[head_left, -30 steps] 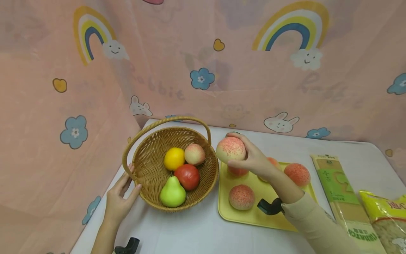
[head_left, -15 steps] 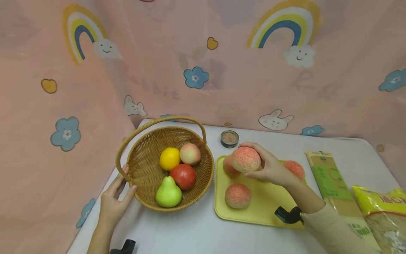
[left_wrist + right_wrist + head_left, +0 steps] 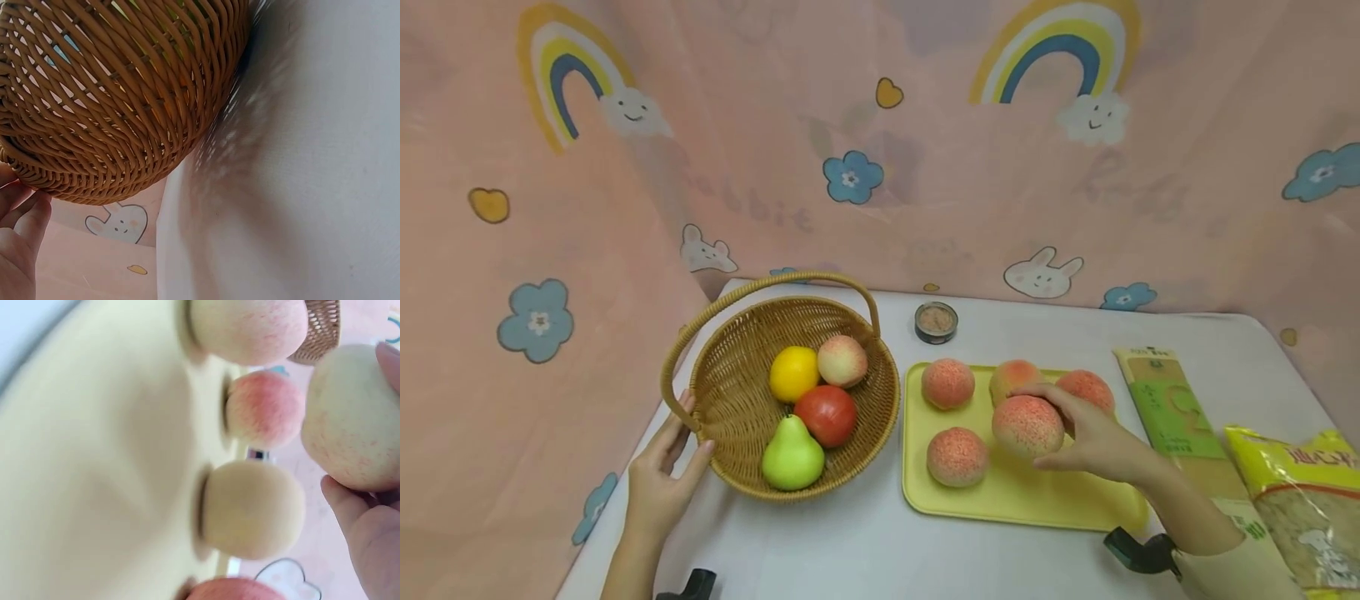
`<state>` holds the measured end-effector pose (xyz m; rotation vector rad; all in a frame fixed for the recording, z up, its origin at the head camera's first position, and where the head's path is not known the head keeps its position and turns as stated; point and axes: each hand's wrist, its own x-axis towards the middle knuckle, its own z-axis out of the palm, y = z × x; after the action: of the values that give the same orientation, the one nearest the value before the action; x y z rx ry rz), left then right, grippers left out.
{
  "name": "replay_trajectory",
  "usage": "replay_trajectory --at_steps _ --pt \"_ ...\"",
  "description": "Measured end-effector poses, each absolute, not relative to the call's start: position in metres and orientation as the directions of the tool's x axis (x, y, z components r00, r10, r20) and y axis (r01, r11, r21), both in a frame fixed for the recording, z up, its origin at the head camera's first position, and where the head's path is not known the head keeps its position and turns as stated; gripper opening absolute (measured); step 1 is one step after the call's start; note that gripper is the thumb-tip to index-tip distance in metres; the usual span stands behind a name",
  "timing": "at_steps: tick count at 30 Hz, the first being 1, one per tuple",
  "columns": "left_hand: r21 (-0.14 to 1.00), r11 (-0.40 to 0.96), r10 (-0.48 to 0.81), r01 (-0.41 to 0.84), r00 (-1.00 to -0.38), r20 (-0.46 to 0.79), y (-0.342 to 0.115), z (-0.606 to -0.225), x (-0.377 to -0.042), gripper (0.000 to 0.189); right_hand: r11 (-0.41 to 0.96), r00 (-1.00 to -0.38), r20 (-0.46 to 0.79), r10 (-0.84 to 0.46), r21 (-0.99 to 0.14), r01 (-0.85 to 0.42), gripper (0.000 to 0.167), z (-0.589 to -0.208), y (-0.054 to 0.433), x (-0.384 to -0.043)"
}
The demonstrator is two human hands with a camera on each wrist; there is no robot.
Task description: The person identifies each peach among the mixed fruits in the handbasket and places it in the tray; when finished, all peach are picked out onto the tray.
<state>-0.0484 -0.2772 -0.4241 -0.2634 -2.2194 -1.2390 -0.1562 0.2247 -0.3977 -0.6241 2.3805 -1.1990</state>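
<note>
My left hand (image 3: pixel 658 483) holds the left rim of a wicker basket (image 3: pixel 726 392) where its arched handle joins, thumb and fingers on either side. Inside the basket lie a yellow fruit (image 3: pixel 793 375), a small pale peach (image 3: pixel 842 362), a red fruit (image 3: pixel 826 416) and a green pear (image 3: pixel 793 454). Over the yellow tray (image 3: pixel 1037 504) my right hand (image 3: pixel 1101 442) grips a peach (image 3: pixel 1027 423) between thumb and fingers. From the right wrist view, this peach (image 3: pixel 353 419) hangs above the tray surface. Several other peaches sit on the tray, one of them (image 3: pixel 958 457) at front left.
A small round tin (image 3: pixel 936 322) stands behind the tray. At the right lie a flat green-and-tan packet (image 3: pixel 1172 408) and a yellow-topped clear bag (image 3: pixel 1300 500). Pink patterned cloth (image 3: pixel 760 167) rises behind and left of the white table.
My right hand has carried the peach rightward and lower, from beside the basket to over the tray's middle. The left hand keeps its hold on the basket. The head view has shifted slightly.
</note>
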Motion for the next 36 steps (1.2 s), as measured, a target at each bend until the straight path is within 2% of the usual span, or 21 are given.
replay_trajectory --at_steps 4,7,17,36 --pt "0.718 0.546 -0.103 0.432 -0.816 0.569 -0.276 -0.421 -0.048 0.065 0.604 -0.819 -0.228 -0.527 -0.778 -0.173 0.077 -0.405 0.232 -0.147" --pt "0.72 0.542 -0.1 0.434 -0.817 0.568 -0.276 -0.421 -0.048 0.065 0.603 -0.806 -0.247 -0.538 -0.781 -0.163 0.078 -0.413 0.232 -0.144" --pt "0.72 0.553 -0.129 0.418 -0.812 0.57 -0.277 -0.426 -0.049 0.066 0.603 -0.811 -0.241 -0.532 -0.78 -0.164 0.08 -0.435 0.228 -0.147" --pt "0.714 0.561 -0.128 0.419 -0.808 0.575 -0.278 -0.428 -0.051 0.065 0.538 -0.748 -0.245 -0.617 -0.825 -0.174 0.08 -0.438 0.235 -0.148"
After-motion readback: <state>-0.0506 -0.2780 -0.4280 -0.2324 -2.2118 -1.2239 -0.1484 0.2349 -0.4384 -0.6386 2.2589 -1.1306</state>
